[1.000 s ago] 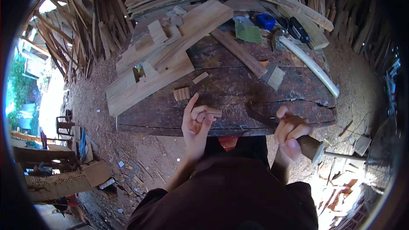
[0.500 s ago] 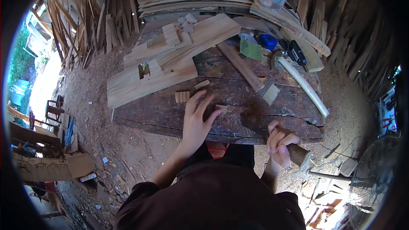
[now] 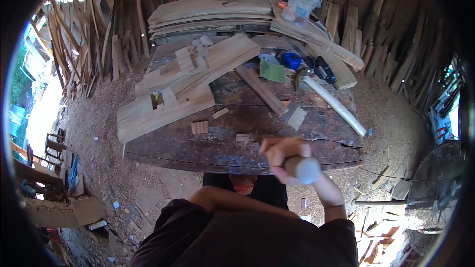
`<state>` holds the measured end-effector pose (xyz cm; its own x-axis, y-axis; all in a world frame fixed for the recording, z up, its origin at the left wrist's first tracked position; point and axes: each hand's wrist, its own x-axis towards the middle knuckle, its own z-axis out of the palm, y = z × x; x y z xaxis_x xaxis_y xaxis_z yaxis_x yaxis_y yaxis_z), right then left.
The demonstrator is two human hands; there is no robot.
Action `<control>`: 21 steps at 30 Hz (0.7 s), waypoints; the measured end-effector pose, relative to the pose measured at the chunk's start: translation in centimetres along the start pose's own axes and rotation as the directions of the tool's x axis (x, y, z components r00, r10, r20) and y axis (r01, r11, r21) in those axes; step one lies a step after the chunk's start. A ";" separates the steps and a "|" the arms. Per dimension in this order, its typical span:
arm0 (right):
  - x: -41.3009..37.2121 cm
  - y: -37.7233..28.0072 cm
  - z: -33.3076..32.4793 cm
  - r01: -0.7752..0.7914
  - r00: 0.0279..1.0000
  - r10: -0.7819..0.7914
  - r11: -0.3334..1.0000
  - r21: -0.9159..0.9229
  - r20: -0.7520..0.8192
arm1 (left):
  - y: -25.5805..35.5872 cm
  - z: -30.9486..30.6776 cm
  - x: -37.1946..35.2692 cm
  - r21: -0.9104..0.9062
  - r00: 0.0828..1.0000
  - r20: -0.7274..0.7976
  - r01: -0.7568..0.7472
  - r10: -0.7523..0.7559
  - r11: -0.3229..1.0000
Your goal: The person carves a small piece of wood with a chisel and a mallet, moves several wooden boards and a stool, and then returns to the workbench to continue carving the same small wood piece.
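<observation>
My right hand [image 3: 286, 154] is closed around the thick round wooden handle [image 3: 306, 170] of a tool above the front edge of the worktable [image 3: 163, 151]. The handle's butt end faces me, and the hand hides the tool's working end. My left forearm [image 3: 220, 200] crosses in front of my body, with its hand out of sight. On the table just left of my right hand lies a small wood block [image 3: 242, 138]. Farther left are a striped wood block [image 3: 200, 127] and a short wood strip [image 3: 220, 113].
Planks [image 3: 173, 109] cover the table's left side. To the right lie a long-handled tool with a flat pale head [image 3: 269, 96], a white-handled hammer [image 3: 336, 106], a blue tape measure [image 3: 291, 60] and a green sheet [image 3: 272, 72]. A fan [image 3: 430, 193] stands at right.
My left hand has let go of the small block and withdrawn from the table out of view. My right hand has moved left with the wooden-handled tool, and the head view has shifted.
</observation>
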<state>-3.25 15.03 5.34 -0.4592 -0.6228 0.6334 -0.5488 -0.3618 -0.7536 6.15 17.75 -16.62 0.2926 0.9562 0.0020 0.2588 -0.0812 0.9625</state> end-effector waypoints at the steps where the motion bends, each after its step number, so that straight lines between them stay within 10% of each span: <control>1: 0.4 0.0 0.3 0.010 1.000 -0.010 1.000 -0.024 0.019 | 0.1 -0.6 0.6 0.007 1.000 0.013 -0.014 0.014 1.000; 21: 1.9 2.5 1.7 -0.032 0.976 0.050 0.995 -0.091 0.211 | 0.6 1.4 -2.6 -0.143 0.998 -0.055 -0.044 0.036 0.989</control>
<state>-4.31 11.81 4.39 -0.3281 -0.7728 0.5433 -0.5954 -0.2773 -0.7541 6.87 14.82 -16.40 0.2503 0.9668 0.0518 0.1118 -0.0820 0.9903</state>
